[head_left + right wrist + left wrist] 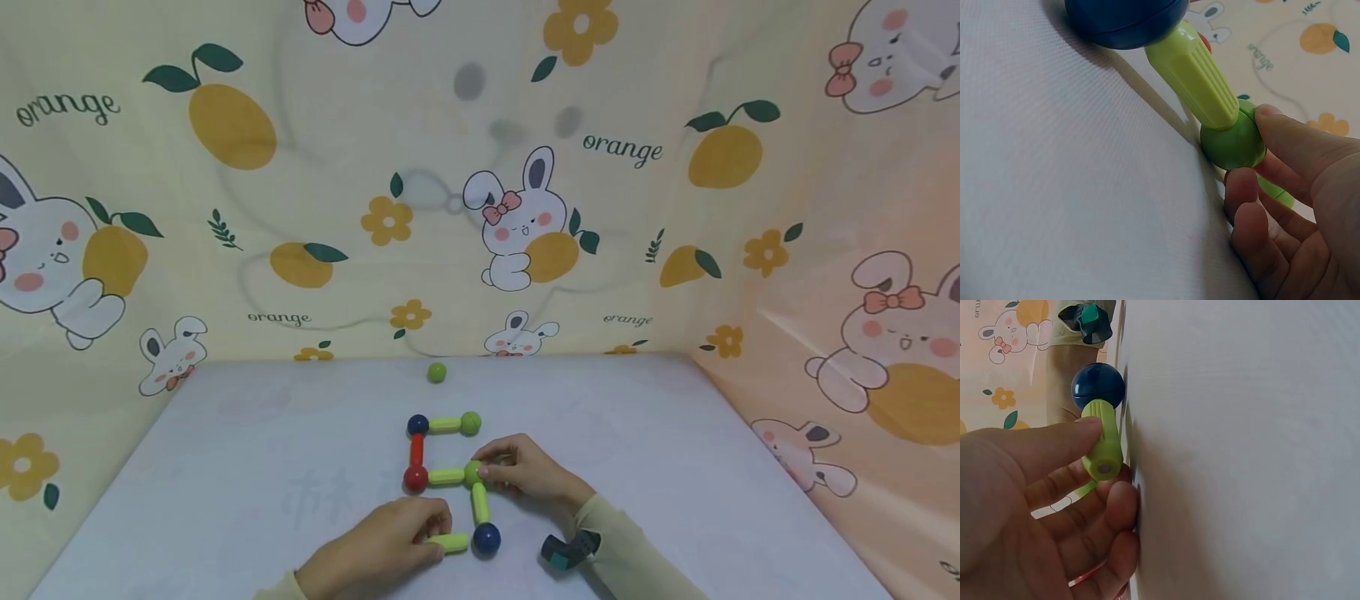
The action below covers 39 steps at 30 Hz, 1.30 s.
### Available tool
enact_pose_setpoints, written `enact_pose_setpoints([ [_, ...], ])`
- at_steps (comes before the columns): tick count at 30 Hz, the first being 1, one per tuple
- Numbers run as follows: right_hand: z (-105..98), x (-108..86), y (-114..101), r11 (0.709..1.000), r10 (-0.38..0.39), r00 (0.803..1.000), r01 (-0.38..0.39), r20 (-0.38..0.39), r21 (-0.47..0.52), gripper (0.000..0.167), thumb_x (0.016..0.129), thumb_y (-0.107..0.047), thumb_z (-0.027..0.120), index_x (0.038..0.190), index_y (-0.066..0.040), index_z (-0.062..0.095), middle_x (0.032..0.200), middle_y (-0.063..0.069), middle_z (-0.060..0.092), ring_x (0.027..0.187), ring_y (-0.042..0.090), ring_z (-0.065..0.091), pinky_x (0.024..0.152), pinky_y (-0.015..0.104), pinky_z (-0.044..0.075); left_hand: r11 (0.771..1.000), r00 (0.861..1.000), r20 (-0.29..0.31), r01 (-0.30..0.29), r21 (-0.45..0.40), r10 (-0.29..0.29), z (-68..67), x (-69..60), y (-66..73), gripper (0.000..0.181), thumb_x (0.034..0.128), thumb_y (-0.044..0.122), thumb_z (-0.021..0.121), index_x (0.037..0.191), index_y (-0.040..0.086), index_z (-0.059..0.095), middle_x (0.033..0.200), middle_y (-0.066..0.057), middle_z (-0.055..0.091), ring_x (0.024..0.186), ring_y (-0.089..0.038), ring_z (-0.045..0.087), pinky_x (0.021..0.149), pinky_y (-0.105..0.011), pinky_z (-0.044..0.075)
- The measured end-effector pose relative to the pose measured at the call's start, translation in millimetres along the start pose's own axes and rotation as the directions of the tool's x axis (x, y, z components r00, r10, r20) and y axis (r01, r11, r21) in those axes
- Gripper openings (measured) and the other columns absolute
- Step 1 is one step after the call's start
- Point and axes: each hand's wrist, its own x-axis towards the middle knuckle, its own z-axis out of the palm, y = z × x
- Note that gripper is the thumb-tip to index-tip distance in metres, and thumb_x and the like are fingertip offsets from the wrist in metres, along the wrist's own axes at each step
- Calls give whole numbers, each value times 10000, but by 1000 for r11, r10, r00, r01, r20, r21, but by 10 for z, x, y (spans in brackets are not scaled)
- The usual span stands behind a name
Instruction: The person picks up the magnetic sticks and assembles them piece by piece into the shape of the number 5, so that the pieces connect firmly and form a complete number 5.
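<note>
Between thumb and fingers, my left hand pinches a light green magnetic rod. Its far end points at a navy ball, with a slim gap in the head view; a round metal tip shows on its near end in the left wrist view. My right hand grips a green ball at the joint of two rods. One light green rod runs from it to the navy ball. Another light green rod leads left to a red ball.
Above the red ball, a red rod joins a second navy ball. From there a light green rod reaches another green ball. A loose green ball lies near the back edge of the white table. Patterned cloth hangs behind.
</note>
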Motion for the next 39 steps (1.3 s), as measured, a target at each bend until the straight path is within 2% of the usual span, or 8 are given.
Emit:
enact_pose_setpoints([
  [17,19,-22,-42,1000,0,1000,0,4,9,277,979,-210,665,1219,-80,711,1012,26,690,528,42,464,476,180,394,1000,1000,-2,-19,11,19,18,11,24,135,884,237,761,939,255,639,814,141,562,702,-13,489,652,-216,417],
  [24,23,-4,-19,1000,9,1000,-9,15,29,284,971,-201,677,1222,-71,702,931,1,662,549,48,485,498,184,411,1000,1000,5,-15,-7,15,11,17,14,133,884,226,761,945,250,644,813,137,568,703,-17,495,654,-216,419],
  [31,6,19,10,999,16,1000,-17,15,36,288,949,-192,709,1213,-77,702,1090,52,681,575,39,513,530,181,442,999,1000,10,-15,-30,15,-7,29,18,128,890,206,756,940,244,643,802,127,570,702,-25,496,653,-219,419],
  [39,8,-2,-24,1000,12,1000,-13,10,25,315,932,-192,731,1224,-77,698,1119,60,678,555,28,495,525,177,438,999,1000,18,-4,-42,4,-16,31,41,122,898,207,749,941,250,644,806,125,578,713,-33,504,658,-228,423],
])
